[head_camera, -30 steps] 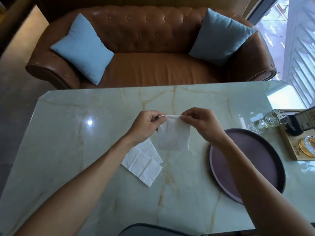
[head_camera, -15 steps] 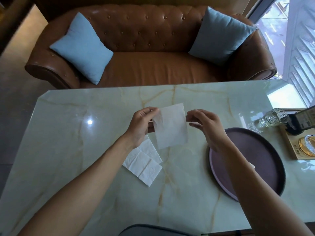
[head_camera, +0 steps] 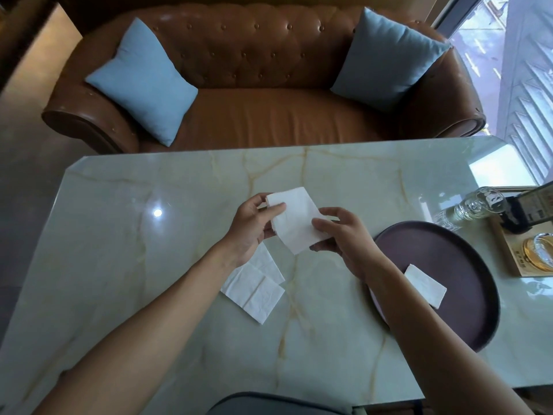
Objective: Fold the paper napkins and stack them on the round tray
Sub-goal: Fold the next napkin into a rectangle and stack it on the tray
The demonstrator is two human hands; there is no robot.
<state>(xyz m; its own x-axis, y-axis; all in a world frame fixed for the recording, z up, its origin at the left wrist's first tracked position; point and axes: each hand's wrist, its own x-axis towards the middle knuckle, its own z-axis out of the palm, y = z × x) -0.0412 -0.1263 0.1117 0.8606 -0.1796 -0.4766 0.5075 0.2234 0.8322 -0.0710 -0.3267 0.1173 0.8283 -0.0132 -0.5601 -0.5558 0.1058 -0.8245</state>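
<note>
Both hands, left hand (head_camera: 254,224) and right hand (head_camera: 341,235), are pinching a napkin (head_camera: 294,218) above the table (head_camera: 149,265) centre, fingers clamped on its edges.

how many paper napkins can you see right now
3 at least. One is held above the table between the left hand and right hand; one folded napkin lies on the round tray; unfolded napkins on the table may overlap, hiding more.
</note>
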